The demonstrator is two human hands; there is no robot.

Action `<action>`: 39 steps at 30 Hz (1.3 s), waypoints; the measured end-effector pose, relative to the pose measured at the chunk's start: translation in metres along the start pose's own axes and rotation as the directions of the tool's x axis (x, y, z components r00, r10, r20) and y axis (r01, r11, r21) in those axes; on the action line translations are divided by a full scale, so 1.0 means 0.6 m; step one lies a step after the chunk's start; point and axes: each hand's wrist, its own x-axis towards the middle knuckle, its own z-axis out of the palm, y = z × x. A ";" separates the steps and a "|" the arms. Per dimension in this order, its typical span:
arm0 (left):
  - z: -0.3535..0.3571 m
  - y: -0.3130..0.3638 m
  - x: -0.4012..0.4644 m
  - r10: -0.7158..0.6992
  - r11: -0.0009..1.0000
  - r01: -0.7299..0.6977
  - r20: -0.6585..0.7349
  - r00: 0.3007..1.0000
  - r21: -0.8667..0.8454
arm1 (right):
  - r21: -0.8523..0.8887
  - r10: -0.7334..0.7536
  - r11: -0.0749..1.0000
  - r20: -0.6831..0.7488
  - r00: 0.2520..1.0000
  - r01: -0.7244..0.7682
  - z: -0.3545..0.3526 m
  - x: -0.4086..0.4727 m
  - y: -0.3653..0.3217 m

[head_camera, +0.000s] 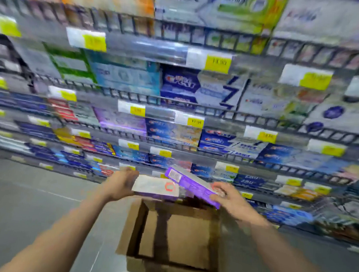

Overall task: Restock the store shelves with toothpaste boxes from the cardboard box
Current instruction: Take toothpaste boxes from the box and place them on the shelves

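Observation:
The picture is motion-blurred. An open cardboard box (142, 226) stands on the floor below my hands, and its inside looks bare. My left hand (120, 182) grips the left end of a white toothpaste box (157, 185) with a red mark. My right hand (227, 197) grips the right end of a purple toothpaste box (188, 183), which is tilted and overlaps the white one. Both boxes are held above the cardboard box, in front of the low shelves (173, 148).
Tall store shelves fill the view ahead, packed with toothpaste boxes (200, 87) behind wire rails, with yellow price tags (217, 62) on the shelf edges. A grey tiled floor (27, 198) spreads to the left and around the cardboard box.

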 end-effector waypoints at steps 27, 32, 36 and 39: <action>-0.674 -0.113 -0.309 0.207 0.976 -0.213 -0.523 0.827 0.049 | 0.740 -0.137 0.640 -0.155 0.978 0.207 0.065 -0.116 -0.777; -0.723 -0.113 -0.284 0.276 0.955 -0.287 -0.573 0.772 0.073 | 0.670 -0.326 0.688 -0.059 0.943 0.280 0.046 -0.100 -0.820; -0.752 -0.130 -0.254 0.249 0.965 -0.253 -0.550 0.797 0.070 | 0.411 -0.361 0.806 -0.229 0.904 0.426 0.022 -0.065 -0.841; -0.765 -0.147 -0.237 0.236 0.967 -0.249 -0.544 0.805 0.050 | 0.429 -0.386 0.728 -0.388 0.837 0.535 0.001 -0.050 -0.866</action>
